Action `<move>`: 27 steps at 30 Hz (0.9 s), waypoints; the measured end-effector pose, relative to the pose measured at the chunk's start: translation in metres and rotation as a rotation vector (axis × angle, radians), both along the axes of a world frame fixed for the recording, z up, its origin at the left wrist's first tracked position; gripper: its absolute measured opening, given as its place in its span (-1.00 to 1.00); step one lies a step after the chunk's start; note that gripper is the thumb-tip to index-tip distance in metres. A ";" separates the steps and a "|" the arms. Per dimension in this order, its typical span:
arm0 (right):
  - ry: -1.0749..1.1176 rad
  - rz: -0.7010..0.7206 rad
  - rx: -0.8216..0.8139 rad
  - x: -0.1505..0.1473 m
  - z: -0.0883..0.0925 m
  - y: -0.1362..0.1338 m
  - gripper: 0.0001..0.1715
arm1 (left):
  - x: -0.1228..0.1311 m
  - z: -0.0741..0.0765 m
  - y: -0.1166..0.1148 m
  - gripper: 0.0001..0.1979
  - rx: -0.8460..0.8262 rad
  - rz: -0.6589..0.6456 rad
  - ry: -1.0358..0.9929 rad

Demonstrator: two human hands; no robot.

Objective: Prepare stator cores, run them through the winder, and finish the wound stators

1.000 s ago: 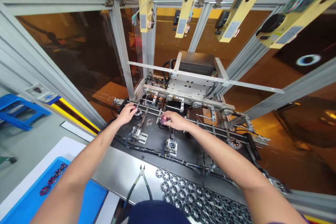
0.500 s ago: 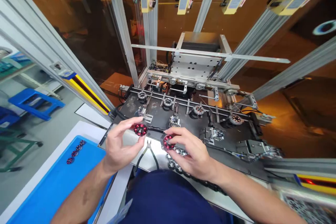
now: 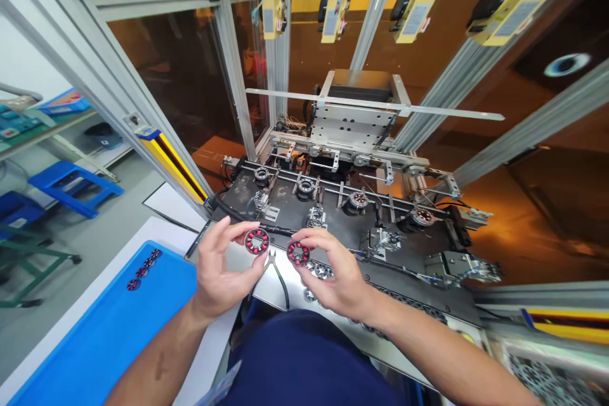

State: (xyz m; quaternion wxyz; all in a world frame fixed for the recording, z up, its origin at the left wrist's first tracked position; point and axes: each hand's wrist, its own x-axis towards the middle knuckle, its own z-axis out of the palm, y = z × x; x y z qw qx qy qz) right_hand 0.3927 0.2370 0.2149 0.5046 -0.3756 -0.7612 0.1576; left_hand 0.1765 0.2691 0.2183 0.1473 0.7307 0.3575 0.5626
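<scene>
My left hand pinches a round stator with red windings, its face turned up toward me. A second red-wound stator sits in the fingertips of my right hand. Both are held side by side above the near edge of the machine's black deck. On the deck, two fixtures at the left stand without red coils, and two to the right carry wound stators.
Small cutters lie on the steel plate under my hands, beside several bare metal stator cores. A blue tray at the left holds several red-wound stators. Aluminium guard frames and yellow units hang above. A blue stool stands far left.
My hands lifted two red-wound stators off the left fixtures and drew them back toward me. Now they hold them closer together, faces up, over the deck's near edge.
</scene>
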 end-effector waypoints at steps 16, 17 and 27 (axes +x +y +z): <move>-0.349 0.110 -0.363 -0.108 -0.187 0.063 -0.69 | -0.076 -0.204 0.025 -0.39 -0.712 0.421 -0.050; -0.344 0.106 -0.350 -0.097 -0.183 0.058 -0.63 | -0.078 -0.206 0.022 -0.35 -0.708 0.441 -0.071; -0.267 -0.251 -0.256 0.073 -0.102 -0.031 -0.64 | -0.047 -0.229 0.037 -0.35 -0.672 0.632 -0.258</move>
